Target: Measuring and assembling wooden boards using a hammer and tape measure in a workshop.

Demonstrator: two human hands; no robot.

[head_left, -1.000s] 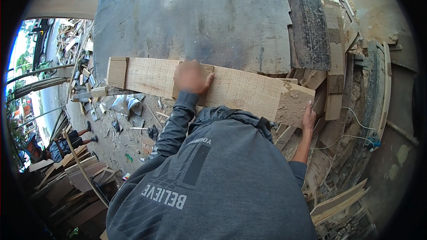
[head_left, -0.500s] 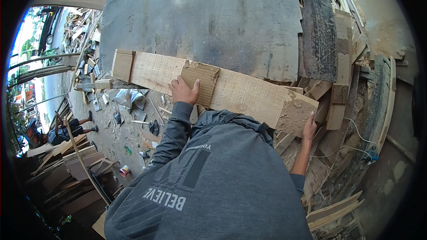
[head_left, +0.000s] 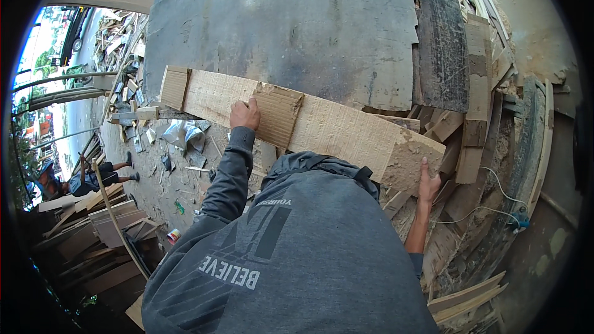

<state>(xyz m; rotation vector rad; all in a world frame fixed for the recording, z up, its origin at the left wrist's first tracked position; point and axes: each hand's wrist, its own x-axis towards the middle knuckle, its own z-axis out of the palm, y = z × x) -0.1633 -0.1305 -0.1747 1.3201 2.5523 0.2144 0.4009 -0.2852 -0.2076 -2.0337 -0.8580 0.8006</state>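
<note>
Honestly, the weak spot is how I've got this plank (head_left: pixel 337 127). It lies crosswise just in front of my waist, overlapping the near edge of the grey worktop (head_left: pixel 278 37) as I look down; whether it rests there or hangs on my grip, I can't tell. My right hand (head_left: pixel 428 182) has the right end, thumb up over the edge, the other fingers hidden underneath. That end carries a rough, crumbly-looking patch (head_left: pixel 413 164), so grit could roll under my thumb and let the corner slip, or a splinter could find my bare skin.

My left hand (head_left: pixel 245 115) is on the plank with fingers bent, at the left side of the ridged brown strip (head_left: pixel 277 114) across the middle. I can't tell whether it pinches the strip or only bears on the wood. If the strip is loose, a pull there could shift it and leave the plank poorly held, and the long left end, with its own ridged piece (head_left: pixel 174 88), might dip or swing.

Below the right end lie wood scraps (head_left: pixel 445 125) and a white cord (head_left: pixel 476 210); a dropped corner could knock the pieces or catch that line.
</note>
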